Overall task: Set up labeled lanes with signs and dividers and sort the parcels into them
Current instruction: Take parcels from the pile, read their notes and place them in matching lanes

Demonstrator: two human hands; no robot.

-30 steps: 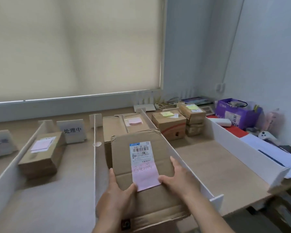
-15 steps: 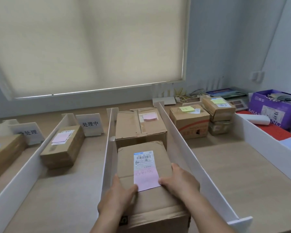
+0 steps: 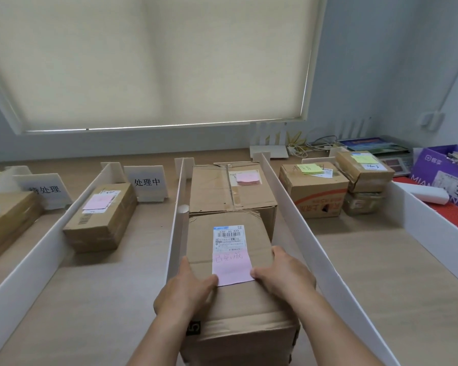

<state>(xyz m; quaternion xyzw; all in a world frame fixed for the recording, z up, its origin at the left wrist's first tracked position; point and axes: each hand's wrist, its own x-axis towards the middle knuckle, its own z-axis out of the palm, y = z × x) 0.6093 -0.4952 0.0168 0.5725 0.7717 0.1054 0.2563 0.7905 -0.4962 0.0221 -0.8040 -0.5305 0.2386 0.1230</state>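
Parcel point(image 3: 230, 262), one of seven, gripped by left hand point(image 3: 185, 289) and right hand point(image 3: 283, 276); two signs point(image 3: 146, 183).

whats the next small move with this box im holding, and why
Probably let go and draw both hands back: the left hand and right hand grip the pink-noted parcel, which already seems to rest in the lane between the left divider and right divider, close behind the bigger box.

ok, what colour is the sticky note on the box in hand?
The sticky note on the box is pink, below the white shipping label; head view.
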